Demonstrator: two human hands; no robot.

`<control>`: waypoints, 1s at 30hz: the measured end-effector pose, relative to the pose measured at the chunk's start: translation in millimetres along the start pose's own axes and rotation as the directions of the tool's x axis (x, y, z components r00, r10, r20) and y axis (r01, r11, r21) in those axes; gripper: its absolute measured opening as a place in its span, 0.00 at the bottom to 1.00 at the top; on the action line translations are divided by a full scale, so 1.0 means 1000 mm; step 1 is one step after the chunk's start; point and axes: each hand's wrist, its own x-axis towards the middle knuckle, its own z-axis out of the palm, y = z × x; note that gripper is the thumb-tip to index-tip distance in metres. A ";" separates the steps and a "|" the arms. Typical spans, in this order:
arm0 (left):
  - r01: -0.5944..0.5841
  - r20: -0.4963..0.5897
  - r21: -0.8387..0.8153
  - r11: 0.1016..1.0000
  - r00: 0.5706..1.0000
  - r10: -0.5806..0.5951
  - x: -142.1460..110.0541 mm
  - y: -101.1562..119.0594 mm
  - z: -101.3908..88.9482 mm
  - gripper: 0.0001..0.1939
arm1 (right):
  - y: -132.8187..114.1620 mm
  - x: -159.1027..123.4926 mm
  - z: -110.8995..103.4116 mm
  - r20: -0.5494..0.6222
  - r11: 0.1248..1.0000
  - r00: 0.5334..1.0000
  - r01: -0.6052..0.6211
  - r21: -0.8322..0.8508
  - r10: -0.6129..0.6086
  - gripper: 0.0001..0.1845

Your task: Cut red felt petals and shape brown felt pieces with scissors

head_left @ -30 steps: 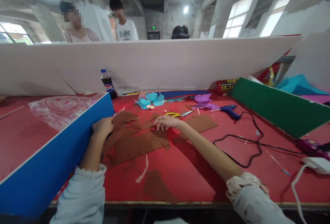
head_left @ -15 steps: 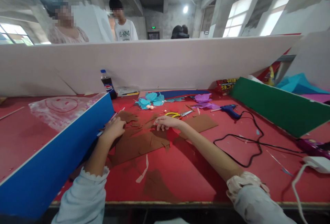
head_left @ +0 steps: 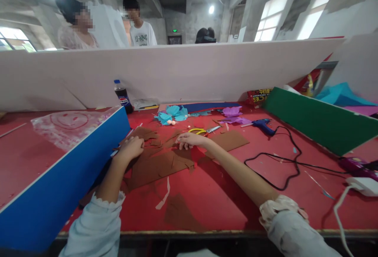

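My left hand (head_left: 132, 147) rests palm down on a pile of torn brown foam scraps (head_left: 153, 165), right beside the edge of a blue board (head_left: 67, 170). Its fingers are curled down onto the scraps, and what they pinch is hidden. My right hand (head_left: 188, 140) lies further right on the same brown pile with its fingers stretched out flat, holding nothing. Yellow-handled scissors (head_left: 201, 131) lie just beyond its fingertips. A larger brown sheet (head_left: 228, 139) sits to the right of that hand.
A blue glue gun (head_left: 262, 125) with a black cable (head_left: 285, 163) lies right of centre. Blue paper flowers (head_left: 173, 114), purple flowers (head_left: 232, 112) and a cola bottle (head_left: 122, 97) stand near the white partition (head_left: 177, 71). A green board (head_left: 319, 123) leans at right. People stand behind the partition.
My left hand has moved right, away from the blue board's edge, onto the brown scraps. My right hand has stayed in place. A person behind the partition has shifted.
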 end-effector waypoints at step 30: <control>-0.269 -0.396 -0.514 0.815 0.917 0.053 -0.007 0.044 -0.023 0.20 | -0.010 0.007 0.016 -0.366 0.942 0.884 0.332 0.049 -0.292 0.14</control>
